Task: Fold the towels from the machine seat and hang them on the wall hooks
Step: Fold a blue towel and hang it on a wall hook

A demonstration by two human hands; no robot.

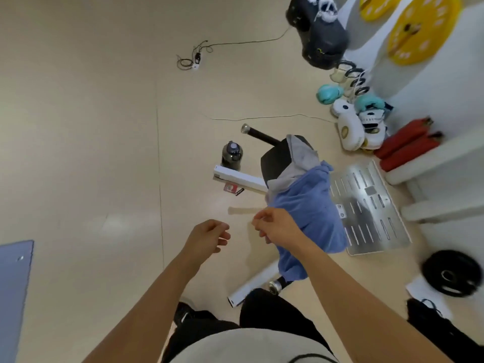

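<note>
A blue towel point(311, 213) hangs over the near end of the black machine seat point(276, 161), and a grey towel point(298, 163) lies on the seat behind it. My right hand point(277, 226) pinches the blue towel's left corner at its upper edge. My left hand point(209, 238) hovers just left of it, fingers loosely curled and holding nothing. No wall hooks are in view.
A dark water bottle point(231, 154) and a long white box point(239, 178) stand left of the seat. A metal footplate point(369, 205) lies to the right, with a black weight plate point(451, 273) nearer. Boxing gloves point(351, 127), red rolls point(408, 145) and yellow plates point(421, 30) line the right wall.
</note>
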